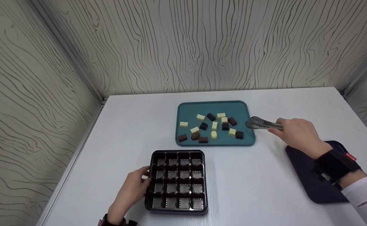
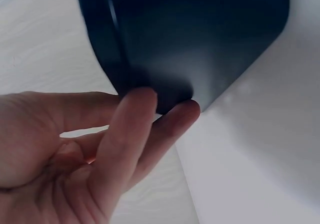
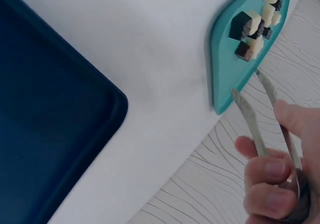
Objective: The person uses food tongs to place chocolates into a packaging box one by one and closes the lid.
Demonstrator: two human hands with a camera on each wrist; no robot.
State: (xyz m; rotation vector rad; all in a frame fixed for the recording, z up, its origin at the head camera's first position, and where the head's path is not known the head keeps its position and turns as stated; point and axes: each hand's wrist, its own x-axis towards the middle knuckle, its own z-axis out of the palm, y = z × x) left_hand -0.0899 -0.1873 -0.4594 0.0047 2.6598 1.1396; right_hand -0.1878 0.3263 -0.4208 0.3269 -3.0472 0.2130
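A black compartment box [image 1: 177,182] with rows of square cells stands at the front of the table. My left hand [image 1: 134,185] holds it at its left side, and in the left wrist view bent fingertips [image 2: 137,102] lie against its dark smooth wall. My right hand [image 1: 299,133] grips metal tongs [image 1: 261,122] with perforated heads. In the right wrist view the tong tips are apart with nothing between them. They reach the right edge of a teal tray [image 1: 213,108], where white chocolates [image 1: 214,125] and dark chocolates [image 1: 211,116] lie scattered.
A dark blue tray [image 1: 309,172] lies at the right, partly under my right forearm. The white table [image 1: 133,122] meets a wood-patterned back wall [image 1: 183,47], with another patterned panel [image 1: 23,110] along the left side.
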